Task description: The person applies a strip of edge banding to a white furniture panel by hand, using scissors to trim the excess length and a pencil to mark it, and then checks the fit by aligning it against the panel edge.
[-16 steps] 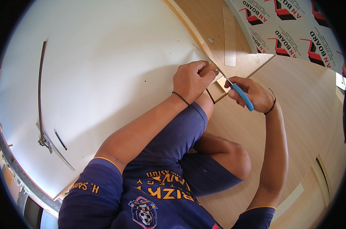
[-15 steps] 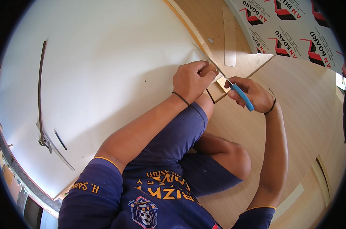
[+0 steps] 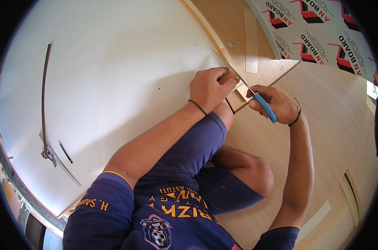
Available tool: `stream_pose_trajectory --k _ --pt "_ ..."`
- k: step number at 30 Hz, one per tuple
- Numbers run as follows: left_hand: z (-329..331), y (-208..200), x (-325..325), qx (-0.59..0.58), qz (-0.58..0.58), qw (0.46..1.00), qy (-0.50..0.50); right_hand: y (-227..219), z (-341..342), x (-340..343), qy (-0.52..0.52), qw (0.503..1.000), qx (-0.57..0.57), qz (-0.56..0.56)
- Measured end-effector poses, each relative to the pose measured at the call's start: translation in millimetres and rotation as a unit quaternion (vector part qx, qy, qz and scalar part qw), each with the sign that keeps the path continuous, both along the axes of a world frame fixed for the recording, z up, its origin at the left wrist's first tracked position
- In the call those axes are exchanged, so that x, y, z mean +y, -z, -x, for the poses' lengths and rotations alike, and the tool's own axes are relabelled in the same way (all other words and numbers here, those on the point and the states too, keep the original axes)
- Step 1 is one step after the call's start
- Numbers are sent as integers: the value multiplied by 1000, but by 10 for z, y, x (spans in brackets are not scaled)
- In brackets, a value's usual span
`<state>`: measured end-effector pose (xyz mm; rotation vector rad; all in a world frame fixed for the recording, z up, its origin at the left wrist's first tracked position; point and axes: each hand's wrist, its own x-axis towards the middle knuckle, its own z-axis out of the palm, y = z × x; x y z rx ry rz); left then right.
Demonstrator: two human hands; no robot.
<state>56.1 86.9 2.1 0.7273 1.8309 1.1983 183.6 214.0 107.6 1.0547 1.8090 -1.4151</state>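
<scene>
Right of upper centre, the right hand (image 3: 277, 104) has fingers curled firmly round a blue-handled steel cutting tool (image 3: 264, 106); the left hand's (image 3: 208, 88) bent fingers, contents unclear, should stay clear.

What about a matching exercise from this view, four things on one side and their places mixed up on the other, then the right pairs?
Things:
1. Left hand
2. Right hand
3. Long dark strip
4. Printed sheet

Places:
A. On the white panel, picture's left
B. Gripping the blue handle
C. Picture's upper right
D. Beside the thin metal blade

Pairs: 1-D, 2-B, 3-A, 4-C
</scene>
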Motion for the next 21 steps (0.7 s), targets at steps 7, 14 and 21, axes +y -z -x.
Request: stream_pose_trajectory --k 7,14,21 --pt "1 17 3 -15 -5 1000 -13 102 -67 -1 30 999 33 24" --pt "-20 53 5 -8 -19 1000 -16 117 -60 -5 41 998 39 30" --pt "-14 24 4 -4 -13 1000 -5 125 -75 15 33 999 31 30"
